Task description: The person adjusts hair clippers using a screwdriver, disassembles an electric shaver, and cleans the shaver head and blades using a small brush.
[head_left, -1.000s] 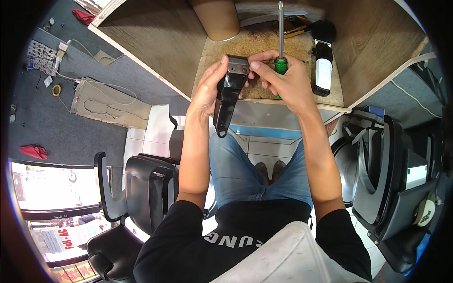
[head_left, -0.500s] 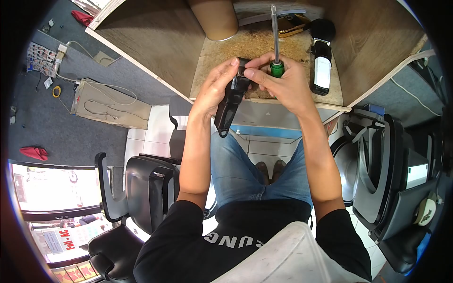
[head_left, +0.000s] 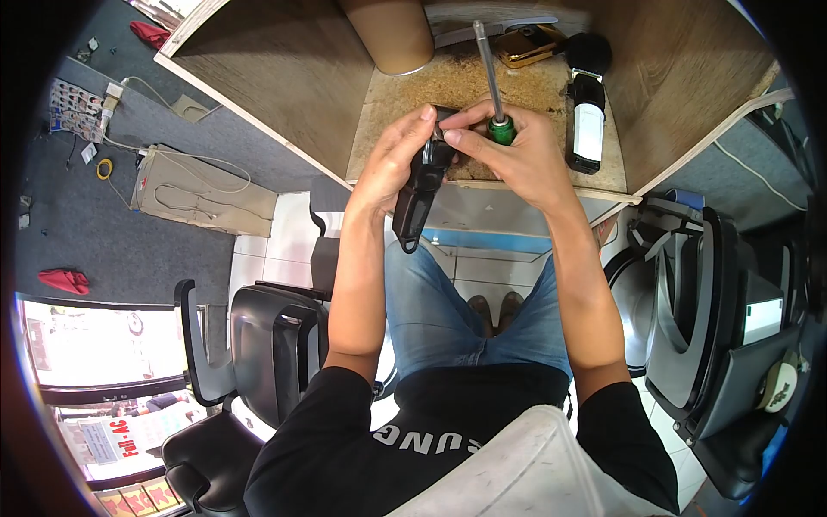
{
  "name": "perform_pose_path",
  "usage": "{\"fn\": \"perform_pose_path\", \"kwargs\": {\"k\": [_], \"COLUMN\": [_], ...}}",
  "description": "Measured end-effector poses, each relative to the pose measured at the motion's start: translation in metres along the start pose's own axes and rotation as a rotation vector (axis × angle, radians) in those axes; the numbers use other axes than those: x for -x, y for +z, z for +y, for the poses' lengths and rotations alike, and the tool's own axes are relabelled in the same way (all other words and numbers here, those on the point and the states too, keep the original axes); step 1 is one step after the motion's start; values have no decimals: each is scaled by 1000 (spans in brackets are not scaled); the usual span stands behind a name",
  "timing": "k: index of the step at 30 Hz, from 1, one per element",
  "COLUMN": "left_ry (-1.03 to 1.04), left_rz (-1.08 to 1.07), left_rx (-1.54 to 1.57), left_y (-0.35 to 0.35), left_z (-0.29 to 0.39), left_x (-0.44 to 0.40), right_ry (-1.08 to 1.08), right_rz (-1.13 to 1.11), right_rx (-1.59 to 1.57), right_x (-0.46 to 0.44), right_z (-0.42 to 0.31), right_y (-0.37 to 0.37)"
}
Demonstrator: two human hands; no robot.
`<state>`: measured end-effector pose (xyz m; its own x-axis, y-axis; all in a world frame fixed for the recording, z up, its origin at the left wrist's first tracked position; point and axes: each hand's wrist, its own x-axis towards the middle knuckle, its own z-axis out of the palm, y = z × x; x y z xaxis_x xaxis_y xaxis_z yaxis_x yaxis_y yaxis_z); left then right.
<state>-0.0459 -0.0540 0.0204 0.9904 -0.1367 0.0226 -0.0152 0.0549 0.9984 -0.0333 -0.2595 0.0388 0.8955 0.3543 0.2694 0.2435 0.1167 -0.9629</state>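
A black hair clipper (head_left: 419, 185) hangs at a slant with its looped end down, and my left hand (head_left: 389, 164) is closed around its upper part. My right hand (head_left: 524, 159) has a screwdriver (head_left: 489, 73) tucked in it, green handle in the palm and metal shaft pointing up and away. Thumb and forefinger of that hand pinch at the clipper's top end. Whether a small part sits between those fingertips is hidden. Both hands are above the front edge of the wooden shelf (head_left: 405, 99).
On the shelf stand a brown cylinder (head_left: 392, 34), a gold-coloured clipper (head_left: 525, 45) and a black brush (head_left: 589, 53) beside a black-and-white device (head_left: 587, 129). Wooden side walls flank the shelf. Black chairs (head_left: 276, 345) stand left and right. A cardboard box (head_left: 202, 191) lies at left.
The screwdriver's shaft has tilted left, and its green handle has shifted slightly left and down in my right hand. My left hand and the clipper have barely moved.
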Motion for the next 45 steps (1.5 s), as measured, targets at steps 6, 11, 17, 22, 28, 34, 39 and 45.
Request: {"fn": "perform_pose_path", "kwargs": {"k": [6,11,17,22,28,34,39,45], "left_ry": [20,-6,-31,-17,76,85,27,10], "left_rz": [-29,-67,-134,-55,-90,-65,-63,-47], "left_rx": [6,-4,14,-28,-156,-208,-78,-67], "left_y": [-1,1,-6,6,-8,4,7,-1], "left_z": [-1,5,4,10,-4,6,14,12], "left_x": [0,4,3,3,-7,0,7,3], "right_ry": [-59,126,148,220,242,245,225,232], "right_rz": [-26,-66,-74,-82,-78,-84,-113,-78], "right_rx": [57,-74,-97,-124,-153,-90,-81,-5], "right_x": [-5,-4,-5,-10,-10,-10,-10,-12], "right_z": [11,-6,-5,7,6,5,4,7], "right_y": [0,0,-3,-10,-9,-9,-7,-1]}}
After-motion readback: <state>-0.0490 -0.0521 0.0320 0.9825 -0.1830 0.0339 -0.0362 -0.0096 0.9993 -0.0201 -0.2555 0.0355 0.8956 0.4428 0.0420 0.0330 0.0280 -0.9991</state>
